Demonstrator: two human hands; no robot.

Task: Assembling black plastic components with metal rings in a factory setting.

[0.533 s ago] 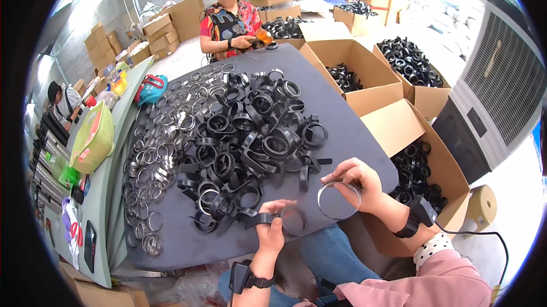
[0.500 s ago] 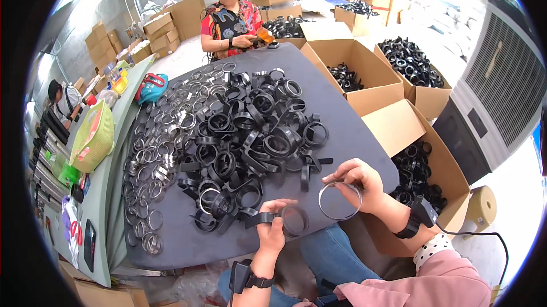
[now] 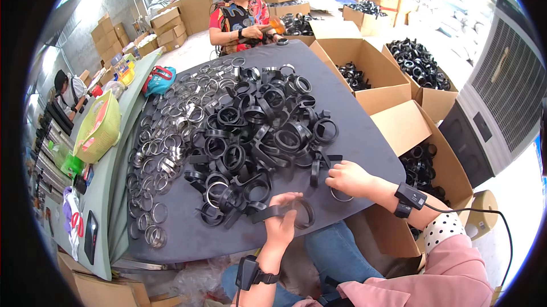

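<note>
My left hand [image 3: 279, 228] is closed round the flat tab of a black plastic ring [image 3: 306, 213], held over the near edge of the grey table [image 3: 364, 147]. To its right, my right hand [image 3: 352, 179] has its fingers curled and its back upward, closed on a thin metal ring [image 3: 342, 197]. Only the ring's lower arc shows below the fingers. Just beyond that hand lies the edge of a heap of black rings with tabs [image 3: 262, 119]. Many loose metal rings [image 3: 165, 147] spread over the table's left side.
Open cartons [image 3: 376, 102] with black rings stand along the right, beside a grey air cooler [image 3: 490, 102]. A green-covered bench [image 3: 122, 153] at the left holds a yellow basket [image 3: 101, 127] and red scissors [image 3: 77, 224]. Across the table a person [image 3: 242, 19] handles an orange-handled tool.
My right hand has turned over with the metal ring, which it now mostly covers. My left hand has shifted slightly right with the black ring. The view has moved a little.
</note>
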